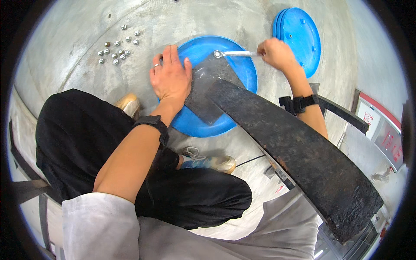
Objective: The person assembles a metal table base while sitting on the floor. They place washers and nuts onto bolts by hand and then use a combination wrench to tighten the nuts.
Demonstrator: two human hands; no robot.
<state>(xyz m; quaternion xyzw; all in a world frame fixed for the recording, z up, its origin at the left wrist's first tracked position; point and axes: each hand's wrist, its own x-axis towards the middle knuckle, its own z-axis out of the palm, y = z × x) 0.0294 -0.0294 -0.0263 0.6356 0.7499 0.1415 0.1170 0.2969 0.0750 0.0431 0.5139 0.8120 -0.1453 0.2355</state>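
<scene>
My right hand [277, 53] is closed round the end of a silver wrench [239, 53]. The wrench's ring end sits over a fastener at the far corner of a dark square plate [208, 93]. That plate lies on a round blue disc [203, 129] on the floor. A long, thick black post [286, 143] rises from the plate toward the lower right. My left hand [170, 76] rests with fingers spread on the left part of the blue disc, its thumb side against the plate's edge. Whatever lies under my left palm is hidden.
Several small silver cap nuts [121, 52] lie scattered on the concrete floor [78, 47] at the far left. A stack of blue discs [306, 52] stands at the far right. A dark bar [342, 112] sticks out beyond my right wrist. My shoes [223, 164] are close to the disc.
</scene>
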